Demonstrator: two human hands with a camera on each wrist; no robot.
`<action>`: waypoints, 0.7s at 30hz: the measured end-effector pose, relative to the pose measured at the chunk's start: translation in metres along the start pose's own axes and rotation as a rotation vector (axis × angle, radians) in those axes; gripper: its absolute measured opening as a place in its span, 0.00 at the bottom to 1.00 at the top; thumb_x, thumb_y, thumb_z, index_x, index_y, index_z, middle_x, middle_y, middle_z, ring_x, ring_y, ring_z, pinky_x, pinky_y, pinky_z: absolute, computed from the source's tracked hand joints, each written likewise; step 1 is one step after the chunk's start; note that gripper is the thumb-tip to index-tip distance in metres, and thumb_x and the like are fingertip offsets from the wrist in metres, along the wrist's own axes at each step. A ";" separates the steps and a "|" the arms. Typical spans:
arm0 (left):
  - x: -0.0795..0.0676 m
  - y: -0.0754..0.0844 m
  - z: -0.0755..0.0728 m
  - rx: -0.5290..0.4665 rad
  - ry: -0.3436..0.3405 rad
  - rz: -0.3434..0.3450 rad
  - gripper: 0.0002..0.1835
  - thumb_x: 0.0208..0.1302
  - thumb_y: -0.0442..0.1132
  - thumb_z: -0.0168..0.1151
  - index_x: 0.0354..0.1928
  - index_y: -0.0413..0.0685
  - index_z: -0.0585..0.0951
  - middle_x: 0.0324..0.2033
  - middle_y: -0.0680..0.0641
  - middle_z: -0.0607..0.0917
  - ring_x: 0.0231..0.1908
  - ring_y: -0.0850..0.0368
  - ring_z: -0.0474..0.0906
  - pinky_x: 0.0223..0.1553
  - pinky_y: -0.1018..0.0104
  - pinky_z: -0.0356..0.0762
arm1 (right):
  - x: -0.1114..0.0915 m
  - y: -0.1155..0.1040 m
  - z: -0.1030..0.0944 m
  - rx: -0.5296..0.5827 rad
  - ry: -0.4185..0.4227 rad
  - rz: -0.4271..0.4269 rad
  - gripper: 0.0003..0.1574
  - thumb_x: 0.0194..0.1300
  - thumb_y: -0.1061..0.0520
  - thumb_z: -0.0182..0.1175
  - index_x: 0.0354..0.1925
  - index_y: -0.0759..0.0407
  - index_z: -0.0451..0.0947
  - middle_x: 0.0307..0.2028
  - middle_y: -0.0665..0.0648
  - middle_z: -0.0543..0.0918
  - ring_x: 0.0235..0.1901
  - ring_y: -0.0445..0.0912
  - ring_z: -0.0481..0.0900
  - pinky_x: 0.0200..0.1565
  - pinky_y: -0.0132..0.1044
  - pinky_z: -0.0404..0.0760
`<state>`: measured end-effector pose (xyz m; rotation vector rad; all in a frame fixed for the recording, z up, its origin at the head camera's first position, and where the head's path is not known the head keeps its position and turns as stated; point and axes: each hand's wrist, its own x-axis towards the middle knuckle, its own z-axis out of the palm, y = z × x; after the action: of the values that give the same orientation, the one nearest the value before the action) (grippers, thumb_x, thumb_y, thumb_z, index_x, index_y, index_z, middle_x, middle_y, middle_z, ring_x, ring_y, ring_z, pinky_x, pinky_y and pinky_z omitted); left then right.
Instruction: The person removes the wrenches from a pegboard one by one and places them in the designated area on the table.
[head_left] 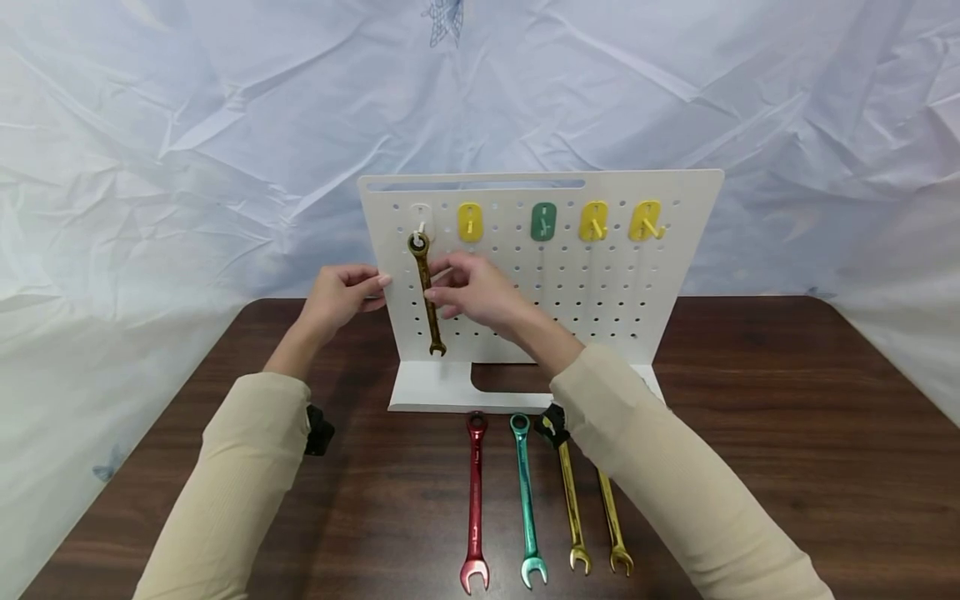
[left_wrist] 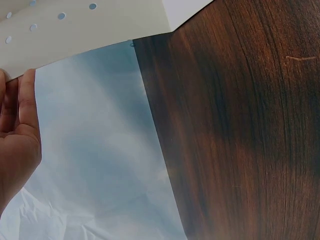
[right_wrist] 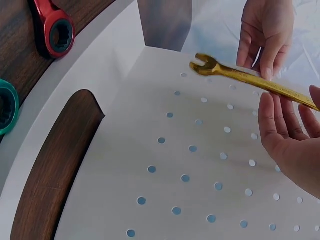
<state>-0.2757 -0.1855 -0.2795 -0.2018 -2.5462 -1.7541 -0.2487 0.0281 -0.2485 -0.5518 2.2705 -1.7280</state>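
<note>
A gold ratcheting combination wrench (head_left: pixel 428 300) hangs by its ring end at the white hook (head_left: pixel 420 223) on the left of the white pegboard (head_left: pixel 592 283), open end down. My right hand (head_left: pixel 480 292) holds its shank lightly between thumb and fingertips; in the right wrist view the fingers (right_wrist: pixel 285 120) lie along the wrench (right_wrist: pixel 250 80). My left hand (head_left: pixel 341 296) pinches the board's left edge, thumb in front. Part of that grip is cut off in the left wrist view, where the fingers (left_wrist: pixel 27 100) reach the board's edge.
Two yellow hooks (head_left: pixel 594 221) (head_left: pixel 646 221), another yellow hook (head_left: pixel 470 222) and a green hook (head_left: pixel 543 222) sit along the board. On the brown table (head_left: pixel 787 400) lie a red wrench (head_left: pixel 476 492), a green wrench (head_left: pixel 527 500) and two gold wrenches (head_left: pixel 572 508), partly behind my right arm.
</note>
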 end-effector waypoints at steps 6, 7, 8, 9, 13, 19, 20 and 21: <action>0.000 0.000 0.000 0.009 0.000 0.005 0.19 0.63 0.41 0.58 0.48 0.30 0.78 0.45 0.37 0.78 0.41 0.55 0.80 0.42 0.67 0.81 | -0.004 -0.003 0.003 -0.001 -0.011 -0.024 0.14 0.64 0.65 0.56 0.48 0.65 0.71 0.39 0.61 0.78 0.37 0.50 0.78 0.41 0.42 0.83; 0.000 0.000 0.000 0.011 -0.003 0.007 0.19 0.63 0.41 0.58 0.48 0.30 0.77 0.46 0.36 0.78 0.41 0.55 0.80 0.42 0.67 0.81 | -0.005 -0.003 0.003 0.000 -0.012 -0.027 0.13 0.64 0.65 0.56 0.47 0.65 0.71 0.38 0.61 0.78 0.37 0.50 0.78 0.41 0.42 0.84; 0.000 0.000 0.000 0.011 -0.005 0.008 0.19 0.63 0.40 0.58 0.48 0.30 0.77 0.46 0.36 0.77 0.42 0.54 0.80 0.42 0.67 0.81 | -0.006 -0.004 0.003 0.001 -0.012 -0.029 0.12 0.64 0.65 0.56 0.46 0.65 0.71 0.38 0.61 0.78 0.36 0.50 0.77 0.40 0.41 0.84; 0.000 0.000 0.000 0.012 -0.006 0.009 0.19 0.63 0.40 0.58 0.48 0.30 0.77 0.46 0.35 0.77 0.42 0.54 0.80 0.42 0.67 0.81 | -0.007 -0.004 0.004 0.003 -0.011 -0.031 0.11 0.64 0.66 0.56 0.46 0.65 0.72 0.37 0.61 0.78 0.35 0.50 0.77 0.39 0.40 0.84; 0.000 0.000 0.000 0.006 -0.005 0.008 0.19 0.62 0.40 0.59 0.48 0.29 0.77 0.46 0.36 0.78 0.41 0.56 0.80 0.43 0.67 0.81 | -0.010 -0.006 0.004 0.012 0.000 -0.040 0.10 0.63 0.68 0.55 0.44 0.66 0.72 0.35 0.61 0.78 0.32 0.50 0.77 0.36 0.38 0.84; 0.000 0.000 0.001 0.005 0.013 0.001 0.19 0.62 0.40 0.59 0.47 0.30 0.78 0.40 0.41 0.78 0.37 0.60 0.78 0.42 0.68 0.81 | -0.013 -0.008 0.004 0.026 0.018 -0.036 0.09 0.62 0.69 0.56 0.42 0.67 0.73 0.33 0.61 0.78 0.29 0.48 0.77 0.34 0.37 0.85; 0.000 0.000 0.001 0.006 0.011 0.003 0.19 0.62 0.40 0.59 0.47 0.29 0.77 0.40 0.41 0.78 0.36 0.60 0.78 0.42 0.68 0.81 | -0.014 -0.008 0.004 0.029 0.018 -0.033 0.09 0.62 0.69 0.56 0.42 0.67 0.73 0.33 0.62 0.78 0.29 0.48 0.77 0.34 0.37 0.85; 0.000 0.000 0.001 0.004 0.009 0.002 0.19 0.62 0.39 0.59 0.47 0.29 0.77 0.40 0.41 0.78 0.36 0.61 0.78 0.42 0.68 0.81 | -0.015 -0.009 0.004 0.032 0.019 -0.030 0.09 0.62 0.69 0.56 0.42 0.67 0.73 0.33 0.62 0.78 0.29 0.48 0.77 0.34 0.37 0.85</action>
<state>-0.2758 -0.1851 -0.2798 -0.1960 -2.5420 -1.7449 -0.2327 0.0292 -0.2418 -0.5679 2.2547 -1.7877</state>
